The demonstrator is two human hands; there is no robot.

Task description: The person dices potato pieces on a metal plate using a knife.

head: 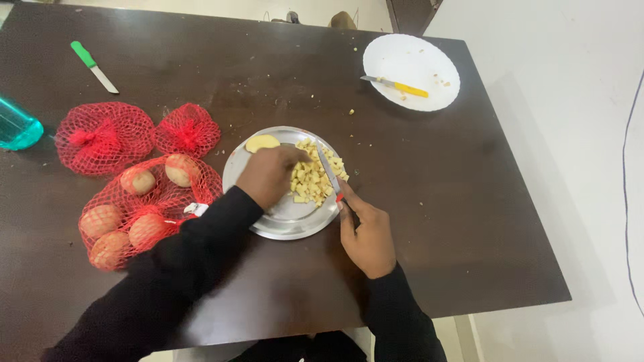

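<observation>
Well off to the left of the left hand (268,175), a red mesh net bag (144,211) is still holding about five whole, smooth-skinned potatoes, so much of the work is judged to be waiting, while two emptied nets (134,135) are lying bunched up just beyond it. The left hand is curling loosely, fingers down on the pale yellow potato cubes (315,177), pinning them on the round, shiny steel plate (285,224); whether it is gripping a piece cannot be told. Just past its knuckles, one peeled half (262,142) is sitting uncut. To its right, the right hand (365,234) is closing around the red handle of a slim knife (329,173), blade crossing the heap. Far beyond it, a white scalloped plate (429,60) is carrying a yellow-handled knife (396,85) on the dark wooden desk (469,201).
</observation>
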